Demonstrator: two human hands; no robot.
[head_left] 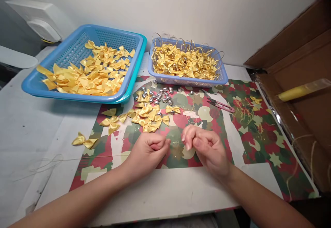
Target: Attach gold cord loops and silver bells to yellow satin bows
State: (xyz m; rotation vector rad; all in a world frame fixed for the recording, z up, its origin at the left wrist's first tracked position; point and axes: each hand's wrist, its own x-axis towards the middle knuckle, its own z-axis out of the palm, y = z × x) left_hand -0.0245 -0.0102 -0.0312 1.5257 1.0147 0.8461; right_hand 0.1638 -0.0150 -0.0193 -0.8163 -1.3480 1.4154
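Observation:
My left hand (150, 151) is a closed fist above the patterned paper, with a thin gold thread (103, 157) running out behind it to the left. A small pale loop, apparently of thread, shows between the two hands. Curled with thumb and fingers together, my right hand (205, 148) faces the left one; whatever it pinches is too small to make out. Beyond the hands lie several yellow satin bows (146, 112) and a cluster of small silver bells (161, 96). One bow (172, 109) has a bell at its middle.
A blue basket (134, 66) of loose bows stands back left. Behind the bells, a smaller basket (188, 80) holds bows with gold wire loops. Pink-handled thread snips (221, 105) and thread scraps (244, 112) lie right. A cardboard box (297, 48) borders the right side.

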